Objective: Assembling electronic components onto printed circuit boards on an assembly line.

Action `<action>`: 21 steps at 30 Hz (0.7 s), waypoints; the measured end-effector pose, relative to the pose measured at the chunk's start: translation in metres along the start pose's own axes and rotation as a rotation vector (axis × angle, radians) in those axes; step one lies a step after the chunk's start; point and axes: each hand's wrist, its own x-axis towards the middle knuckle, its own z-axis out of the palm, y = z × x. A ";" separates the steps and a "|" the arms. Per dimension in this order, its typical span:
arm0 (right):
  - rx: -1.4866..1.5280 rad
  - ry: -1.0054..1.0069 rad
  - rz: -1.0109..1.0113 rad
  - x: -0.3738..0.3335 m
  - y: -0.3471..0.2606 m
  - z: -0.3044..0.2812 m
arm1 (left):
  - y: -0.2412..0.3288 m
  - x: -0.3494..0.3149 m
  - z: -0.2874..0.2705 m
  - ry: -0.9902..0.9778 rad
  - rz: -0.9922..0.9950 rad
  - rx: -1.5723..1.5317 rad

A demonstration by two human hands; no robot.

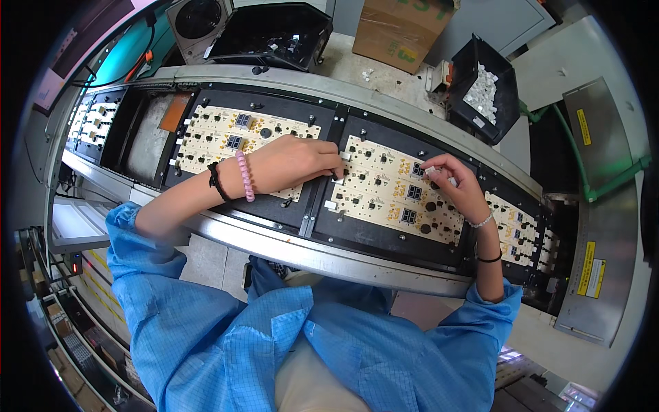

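Cream circuit boards (pixel 384 162) lie in a black carrier frame in front of me, with black buttons, dark digit displays (pixel 414 192) and yellow parts on them. My left hand (pixel 295 163) reaches over the neighbouring boards. Its fingers are closed together at a small white connector (pixel 338 181) on the left edge of the middle board; the fingertips partly cover it. Other white connectors (pixel 330 205) sit above and below it on that edge. Over the right part of the same boards, my right hand (pixel 461 189) is closed around small white connectors (pixel 431 171), which show between its fingers.
Beyond the metal rail (pixel 274 244) and carriers stands a black bin (pixel 513 89) of white pieces at the back right. A cardboard box (pixel 401 31) and another black bin (pixel 271 34) are behind. More board carriers (pixel 89 127) line up at both sides.
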 end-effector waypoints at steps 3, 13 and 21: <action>-0.008 0.005 0.006 0.000 0.003 0.000 | 0.003 0.001 0.000 0.022 -0.009 -0.016; 0.047 0.001 0.028 -0.002 0.001 -0.002 | 0.005 0.001 -0.001 0.027 -0.011 -0.103; 0.063 -0.004 0.036 -0.002 0.000 0.001 | 0.004 -0.003 0.006 0.053 -0.037 -0.094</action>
